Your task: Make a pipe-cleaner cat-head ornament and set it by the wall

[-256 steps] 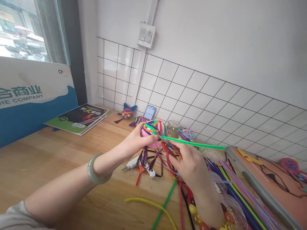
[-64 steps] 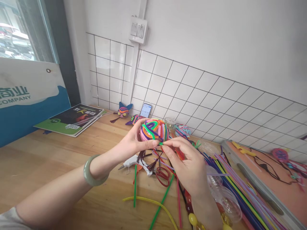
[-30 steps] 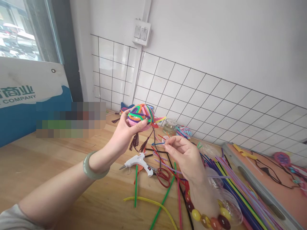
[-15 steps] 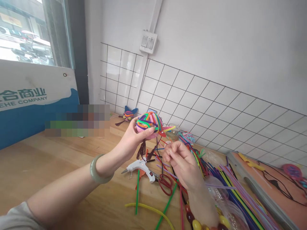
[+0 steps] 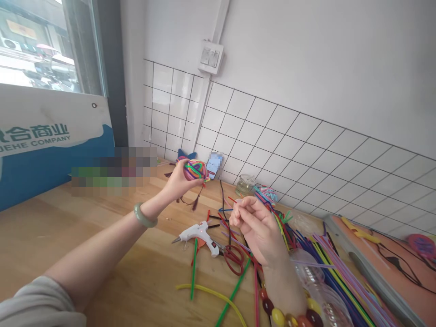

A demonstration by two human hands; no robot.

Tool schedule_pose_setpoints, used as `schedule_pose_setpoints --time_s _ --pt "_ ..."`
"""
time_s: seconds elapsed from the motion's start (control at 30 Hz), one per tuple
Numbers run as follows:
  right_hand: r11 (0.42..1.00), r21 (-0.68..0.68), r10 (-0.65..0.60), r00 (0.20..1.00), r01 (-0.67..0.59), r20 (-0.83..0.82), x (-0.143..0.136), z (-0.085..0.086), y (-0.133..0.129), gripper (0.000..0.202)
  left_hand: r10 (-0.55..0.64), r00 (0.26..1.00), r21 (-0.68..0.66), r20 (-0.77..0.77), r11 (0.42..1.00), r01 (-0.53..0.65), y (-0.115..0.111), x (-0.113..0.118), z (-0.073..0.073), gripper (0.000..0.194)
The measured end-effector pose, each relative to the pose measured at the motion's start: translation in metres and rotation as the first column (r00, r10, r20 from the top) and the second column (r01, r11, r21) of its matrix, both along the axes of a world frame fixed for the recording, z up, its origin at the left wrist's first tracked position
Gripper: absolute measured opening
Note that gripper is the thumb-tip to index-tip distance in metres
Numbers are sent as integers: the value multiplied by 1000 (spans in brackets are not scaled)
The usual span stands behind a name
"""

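My left hand (image 5: 179, 180) is closed around a rounded, multicoloured pipe-cleaner ornament (image 5: 197, 170) and holds it out above the far part of the table. Dark tassels (image 5: 195, 202) dangle beneath it. Above the craft materials, my right hand (image 5: 256, 223) is curled with thumb and fingertips together; whatever may be between them is hidden. A white glue gun (image 5: 199, 234) lies between and below the hands. Red-handled scissors (image 5: 234, 260) rest beside its grip, close to my right hand.
Behind the ornament, a phone (image 5: 214, 165) leans by the wall grid, near a glass jar (image 5: 245, 185). Another blue-eared ornament (image 5: 186, 154) sits partly hidden. Bundled pipe cleaners (image 5: 335, 268) and an orange board (image 5: 384, 259) occupy the right; loose green and yellow stems (image 5: 218, 296) lie in front.
My left hand has carried the ornament away from me and leftward, uncovering the phone and jar. My right hand has stayed nearly in place, fingers still together.
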State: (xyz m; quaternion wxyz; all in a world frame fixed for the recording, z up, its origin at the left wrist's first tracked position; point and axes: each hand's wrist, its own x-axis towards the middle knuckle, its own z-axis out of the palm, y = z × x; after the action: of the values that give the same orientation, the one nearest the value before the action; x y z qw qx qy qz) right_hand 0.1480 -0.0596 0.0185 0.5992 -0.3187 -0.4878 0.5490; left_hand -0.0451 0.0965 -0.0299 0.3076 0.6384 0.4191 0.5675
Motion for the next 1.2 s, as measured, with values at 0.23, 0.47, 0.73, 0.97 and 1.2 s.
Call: schedule_pose_setpoints --time_s 0.23,0.47,0.73,0.97,1.2 --pt "999 -37 -43 997 40 -63 -3 -10 12 13 -148 973 -127 -175 984 127 24 1 -52 79" --pt "992 -105 -73 997 69 -33 -3 -17 19 19 -239 949 -142 -204 967 213 12 15 -76 80" --pt "990 -89 -109 994 111 31 1 -21 23 26 -158 955 -157 -250 980 121 -1 16 -89 71" --pt "986 -119 -105 986 120 126 4 -27 27 36 -124 947 -188 -298 980 69 -2 -4 -75 76" --pt "978 -153 -111 977 140 183 4 -27 27 42 5 938 -135 -346 989 -55 -16 -28 -44 66"
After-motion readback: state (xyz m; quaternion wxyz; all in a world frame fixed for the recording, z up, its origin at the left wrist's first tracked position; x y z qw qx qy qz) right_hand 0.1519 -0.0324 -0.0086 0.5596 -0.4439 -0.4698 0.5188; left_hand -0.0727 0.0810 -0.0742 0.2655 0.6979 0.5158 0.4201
